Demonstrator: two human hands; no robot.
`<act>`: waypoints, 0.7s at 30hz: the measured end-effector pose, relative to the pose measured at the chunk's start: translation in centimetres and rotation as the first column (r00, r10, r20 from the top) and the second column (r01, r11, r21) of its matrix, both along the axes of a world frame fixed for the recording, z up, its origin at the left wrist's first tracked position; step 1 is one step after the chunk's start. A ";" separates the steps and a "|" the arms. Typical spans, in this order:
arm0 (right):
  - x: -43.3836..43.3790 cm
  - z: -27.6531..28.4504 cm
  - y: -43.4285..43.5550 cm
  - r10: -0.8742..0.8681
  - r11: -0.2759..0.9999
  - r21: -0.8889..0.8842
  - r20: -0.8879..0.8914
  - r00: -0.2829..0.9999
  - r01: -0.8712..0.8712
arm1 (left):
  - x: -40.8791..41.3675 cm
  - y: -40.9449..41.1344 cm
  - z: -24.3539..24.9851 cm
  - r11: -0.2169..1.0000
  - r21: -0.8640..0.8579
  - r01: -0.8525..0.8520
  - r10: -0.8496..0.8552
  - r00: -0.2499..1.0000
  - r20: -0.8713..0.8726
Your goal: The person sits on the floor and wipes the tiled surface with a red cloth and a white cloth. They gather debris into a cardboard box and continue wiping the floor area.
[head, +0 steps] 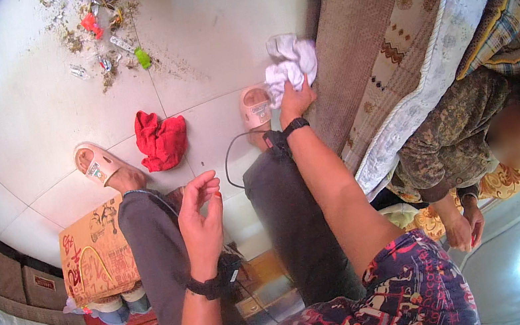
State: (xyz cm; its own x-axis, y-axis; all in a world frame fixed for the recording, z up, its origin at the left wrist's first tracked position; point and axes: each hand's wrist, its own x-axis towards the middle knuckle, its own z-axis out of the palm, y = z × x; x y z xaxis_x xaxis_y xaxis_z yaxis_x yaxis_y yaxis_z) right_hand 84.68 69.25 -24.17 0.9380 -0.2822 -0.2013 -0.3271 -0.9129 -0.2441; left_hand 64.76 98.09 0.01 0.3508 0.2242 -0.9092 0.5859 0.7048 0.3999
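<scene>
My right hand [297, 100] reaches down beside my right foot, its fingers pressed into a crumpled white cloth [293, 64]. The cloth lies bunched against the base of the fabric-covered bed or sofa [357, 37]. My left hand [201, 216] is raised above the floor between my knees, with its fingers loosely curled and nothing in it. In front of it, a crumpled red cloth [162, 139] rests on the tiles between my two pink slippers [98, 164]. Both wrists wear black bands.
Swept-up litter [101, 30] with wrappers and dust is heaped on the floor tiles ahead. A printed cardboard box [97, 252] stands by my left leg. A black cable [229, 159] loops near my right knee. At the right, another person [453, 138] sits with hands together.
</scene>
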 end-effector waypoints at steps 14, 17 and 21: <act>19.4 -8.4 7.9 -0.498 0.690 0.389 -0.357 0.791 0.610 | 1.0 1.8 1.2 0.997 0.040 0.069 -0.069 0.998 0.005; 23.9 -9.3 10.0 -0.269 0.782 0.500 -0.269 0.925 0.373 | 1.2 2.1 0.9 0.998 0.033 0.047 -0.048 0.998 0.051; 20.5 -4.2 24.2 0.192 0.950 -0.221 -0.152 0.970 -0.222 | 1.1 2.0 1.1 0.998 0.052 0.046 -0.047 0.999 0.008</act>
State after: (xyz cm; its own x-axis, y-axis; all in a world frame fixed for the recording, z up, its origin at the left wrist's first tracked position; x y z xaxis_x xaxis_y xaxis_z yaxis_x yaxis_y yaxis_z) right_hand 105.20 93.47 -28.33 0.9516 -0.1380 -0.2745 -0.1390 -0.9902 0.0160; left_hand 65.85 100.12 1.09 0.3705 0.2540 -0.8935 0.6138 0.6550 0.4407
